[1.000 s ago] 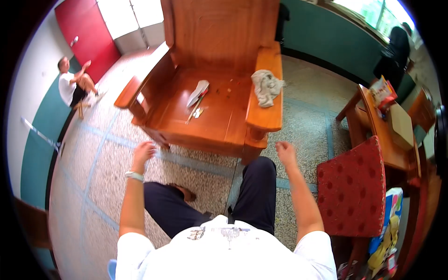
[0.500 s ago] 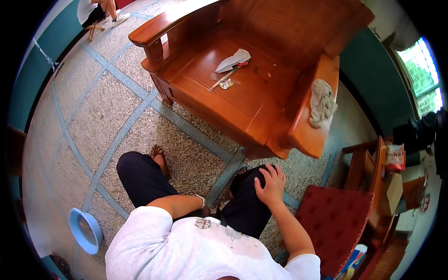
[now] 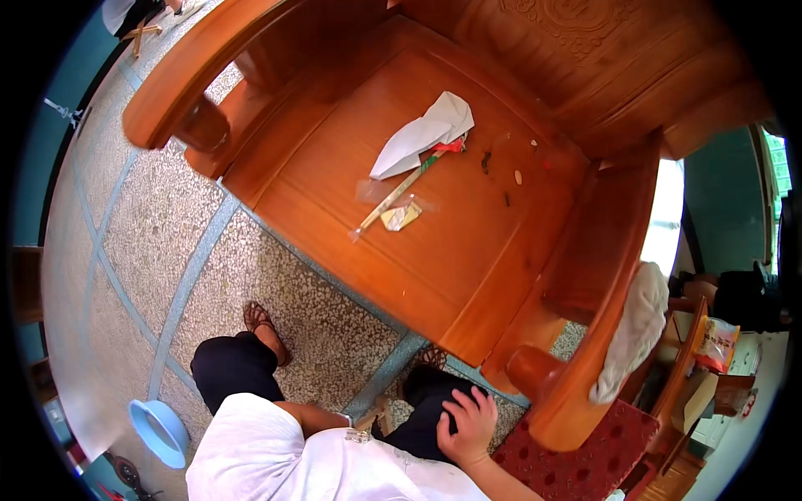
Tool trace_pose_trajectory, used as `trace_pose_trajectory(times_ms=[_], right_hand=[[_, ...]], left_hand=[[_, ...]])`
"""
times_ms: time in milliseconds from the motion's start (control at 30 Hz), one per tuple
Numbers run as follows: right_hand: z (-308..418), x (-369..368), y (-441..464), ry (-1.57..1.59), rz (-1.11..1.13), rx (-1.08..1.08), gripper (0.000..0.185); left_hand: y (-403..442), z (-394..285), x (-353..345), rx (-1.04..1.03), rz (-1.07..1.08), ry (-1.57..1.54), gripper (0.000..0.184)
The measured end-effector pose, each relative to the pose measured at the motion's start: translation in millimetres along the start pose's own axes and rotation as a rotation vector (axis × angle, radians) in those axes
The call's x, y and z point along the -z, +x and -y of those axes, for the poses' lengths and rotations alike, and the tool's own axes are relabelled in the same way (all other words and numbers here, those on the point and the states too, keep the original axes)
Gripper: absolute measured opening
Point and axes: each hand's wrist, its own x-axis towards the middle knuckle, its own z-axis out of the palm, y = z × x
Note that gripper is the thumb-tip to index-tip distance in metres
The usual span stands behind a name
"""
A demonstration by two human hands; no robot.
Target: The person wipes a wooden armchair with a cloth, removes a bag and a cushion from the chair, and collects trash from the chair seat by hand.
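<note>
My right hand (image 3: 468, 424) rests on my right thigh, fingers spread, holding nothing. My left forearm (image 3: 313, 417), with a light band at the wrist, reaches down between my legs; the left hand's fingers are hidden near what looks like a wooden stool (image 3: 378, 413). In front of me stands a large wooden armchair (image 3: 334, 242). On its seat lie a folded white paper (image 3: 423, 135), a thin stick (image 3: 393, 196) with a green part and red by its upper end, and a small yellowish packet (image 3: 402, 217). A grey cloth (image 3: 637, 330) drapes over the right armrest.
Small dark and pale scraps (image 3: 517, 177) dot the seat. A blue basin (image 3: 159, 432) stands on the floor at left. A red cushioned seat (image 3: 576, 455) is at lower right, near a wooden shelf with a snack bag (image 3: 717, 342). Another person sits at upper left.
My view has moved closer to the armchair, which now fills more of the picture. My right hand stays on my thigh. The things on the seat have not been moved.
</note>
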Motion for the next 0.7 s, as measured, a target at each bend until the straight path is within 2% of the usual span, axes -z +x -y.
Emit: trace_pose_trajectory(times_ms=[333,467,567,600,633,667,700], right_hand=[[10,-18,5,0.052,-0.021,-0.056,0.014],[4,-15,-11,-0.029,0.014,-0.102,0.012],[3,-14,-20,-0.08,0.038,-0.147,0.011],[3,-15,-20,-0.091,0.029,-0.148,0.012],[3,-15,-22,-0.102,0.022,-0.152,0.012],[6,-16,-22,-0.11,0.02,-0.167,0.012],[8,-16,-22,-0.109,0.015,-0.177,0.012]], left_hand=[[-108,34,-23,0.326,-0.152,-0.459,0.082],[-108,65,-71,0.331,0.029,-0.529,0.085],[-65,72,-106,0.211,0.163,-0.505,0.087],[-52,63,-103,0.17,0.124,-0.465,0.087],[-93,24,-41,0.211,-0.189,-0.44,0.096],[-114,4,-4,0.2,-0.18,-0.429,0.096],[-126,-11,26,0.212,-0.293,-0.565,0.084]])
